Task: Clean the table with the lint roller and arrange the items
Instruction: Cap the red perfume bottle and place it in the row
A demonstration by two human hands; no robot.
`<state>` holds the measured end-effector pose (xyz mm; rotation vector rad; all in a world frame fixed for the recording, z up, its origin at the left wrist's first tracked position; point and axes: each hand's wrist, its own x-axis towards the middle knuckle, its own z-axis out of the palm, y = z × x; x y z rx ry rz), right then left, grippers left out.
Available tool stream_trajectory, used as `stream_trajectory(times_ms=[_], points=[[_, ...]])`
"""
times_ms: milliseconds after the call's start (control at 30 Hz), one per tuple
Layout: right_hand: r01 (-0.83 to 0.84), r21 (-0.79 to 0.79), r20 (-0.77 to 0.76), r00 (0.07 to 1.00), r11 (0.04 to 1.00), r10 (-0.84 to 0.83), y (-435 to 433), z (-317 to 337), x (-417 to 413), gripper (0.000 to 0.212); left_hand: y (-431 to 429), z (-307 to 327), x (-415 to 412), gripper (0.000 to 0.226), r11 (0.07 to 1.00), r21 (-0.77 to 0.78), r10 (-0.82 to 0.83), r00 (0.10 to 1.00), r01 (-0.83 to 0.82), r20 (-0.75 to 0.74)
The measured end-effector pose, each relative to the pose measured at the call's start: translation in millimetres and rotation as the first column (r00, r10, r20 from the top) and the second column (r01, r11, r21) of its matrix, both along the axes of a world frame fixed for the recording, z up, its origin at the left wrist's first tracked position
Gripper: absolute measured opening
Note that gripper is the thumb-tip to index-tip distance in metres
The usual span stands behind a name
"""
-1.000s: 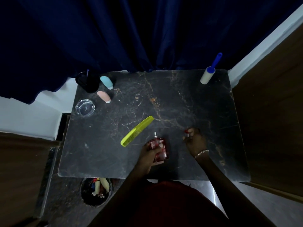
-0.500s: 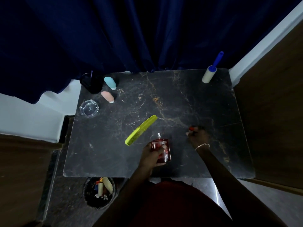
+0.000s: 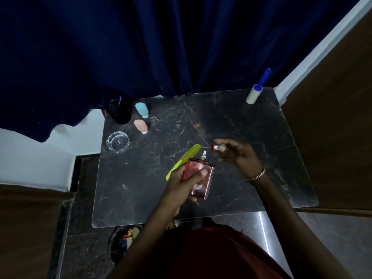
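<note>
My left hand (image 3: 182,181) grips a red glass perfume bottle (image 3: 201,178) and holds it tilted above the black marble table (image 3: 251,137), its bare spray nozzle pointing away from me. My right hand (image 3: 239,156) pinches the bottle's small silver and red cap (image 3: 215,147) just right of the nozzle. A lime green comb (image 3: 184,159) lies diagonally on the table, partly under the bottle and my left hand. The lint roller (image 3: 255,91), white with a blue handle, lies at the far right corner.
At the far left stand a black cup (image 3: 119,112), a pale blue bottle (image 3: 142,110), a pink bottle (image 3: 141,126) and a clear glass ashtray (image 3: 117,141). A dark blue curtain (image 3: 141,47) hangs behind. A bin (image 3: 122,241) sits on the floor below the near edge.
My left hand has lifted the perfume bottle off the table. My right hand has risen from the table and moved left with the cap, toward the nozzle.
</note>
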<state>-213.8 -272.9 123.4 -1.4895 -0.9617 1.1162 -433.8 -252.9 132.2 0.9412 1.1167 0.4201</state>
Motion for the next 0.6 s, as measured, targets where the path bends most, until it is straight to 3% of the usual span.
stream_trajectory(times_ms=[167,267,400,600], points=[[-0.181,0.069,0.136,0.976,0.981,0.170,13.6,44.5,-33.0,0.027,4.8,32.3,-29.2,0.037,0.994,0.098,-0.046,0.998,0.043,0.030],[-0.188,0.111,0.054,0.982,0.976,0.183,16.8,63.3,-53.9,0.028,4.8,40.5,-46.0,0.044,0.992,0.119,-0.051,0.997,0.044,0.061],[-0.168,0.146,-0.043,0.984,0.975,0.176,20.7,72.6,-82.8,0.031,-1.6,49.7,-66.3,0.036,0.988,0.152,-0.011,0.995,-0.004,0.099],[-0.123,0.218,-0.020,0.991,0.968,0.130,20.0,78.3,-138.1,0.017,-11.8,58.6,-95.3,0.020,0.970,0.203,0.110,0.985,-0.135,0.131]])
